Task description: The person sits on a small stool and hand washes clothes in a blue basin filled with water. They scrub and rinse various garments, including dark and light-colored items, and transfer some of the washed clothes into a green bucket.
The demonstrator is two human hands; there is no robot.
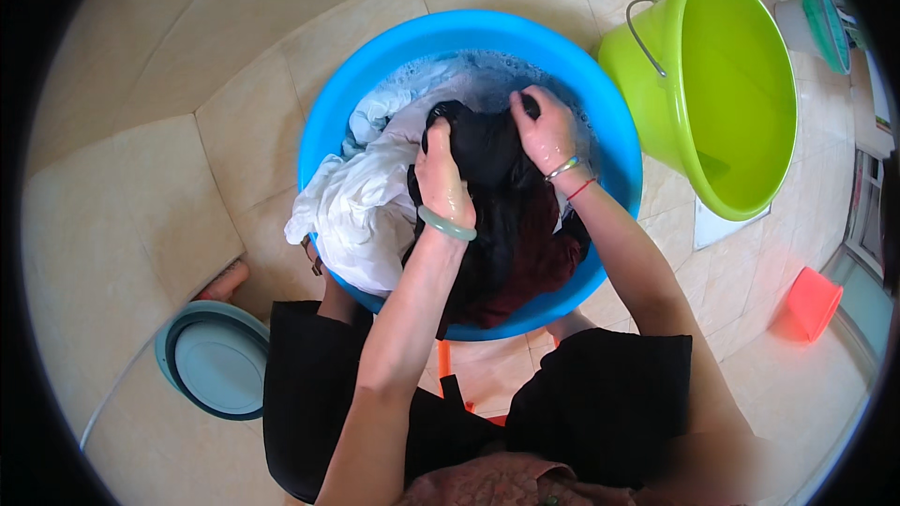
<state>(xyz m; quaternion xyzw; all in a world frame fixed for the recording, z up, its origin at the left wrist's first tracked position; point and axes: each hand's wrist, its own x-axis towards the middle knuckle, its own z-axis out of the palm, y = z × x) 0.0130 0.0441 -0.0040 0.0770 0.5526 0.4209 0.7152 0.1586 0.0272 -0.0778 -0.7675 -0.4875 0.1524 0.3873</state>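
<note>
Between my knees stands a large round blue tub (328, 122) of soapy water and wet laundry. Both hands hold up a black cloth garment (492, 145), stretched a short way between them over the water. My left hand (441, 173), below a pale green bangle, grips its left part. Closed on its upper right part is my right hand (547, 131), with a silver bracelet and red string at the wrist. White fabric (352, 215) hangs over the tub's left rim. Dark red cloth (534, 267) lies at the near right side, partly beneath the black cloth.
A tall lime-green bucket (689, 84) with a metal handle stands tilted toward me at the right. On the left sits a grey-green basin (220, 361). A small pink-red bucket (814, 305) is farther right on the tiled floor. Walls close in at left.
</note>
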